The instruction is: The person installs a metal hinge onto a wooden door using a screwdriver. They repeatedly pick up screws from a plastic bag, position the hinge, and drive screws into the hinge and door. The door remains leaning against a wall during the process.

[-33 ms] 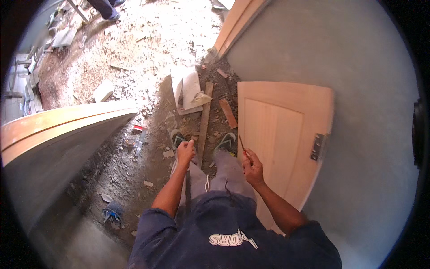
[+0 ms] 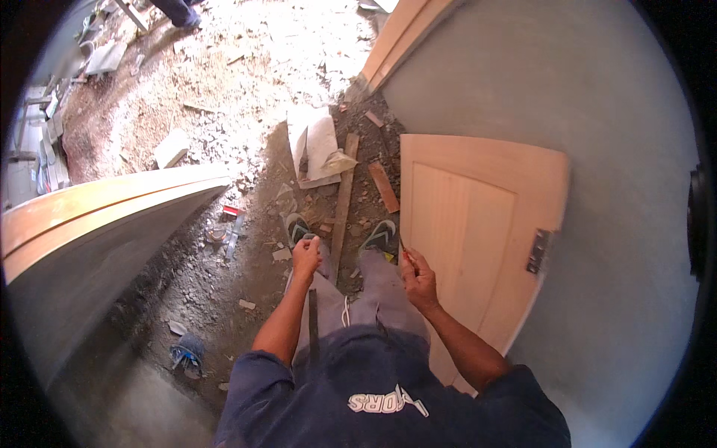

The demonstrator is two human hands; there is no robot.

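My right hand [image 2: 420, 281] is closed around a thin screwdriver [image 2: 405, 252], its red handle at the fingertips and its slim dark shaft pointing away from me. Just right of that hand stands a pale wooden door [image 2: 464, 216] with a raised panel. A dark metal hinge [image 2: 538, 251] sits on the door's right edge. My left hand [image 2: 306, 257] hovers over my left leg with its fingers curled together. Whatever may be between those fingers is too small or hidden to make out.
Grey walls rise at right [image 2: 612, 134] and lower left. A wooden frame edge [image 2: 112, 196] juts in from the left. Rubble, a long board [image 2: 344, 201], a brick piece [image 2: 384, 187] and a white sack [image 2: 317, 145] lie by my feet. Another person's leg [image 2: 178, 11] shows far left.
The door appears slightly farther right in the picture. The screwdriver's shaft looks shorter, turned more away from view. Both hands stay nearly in place.
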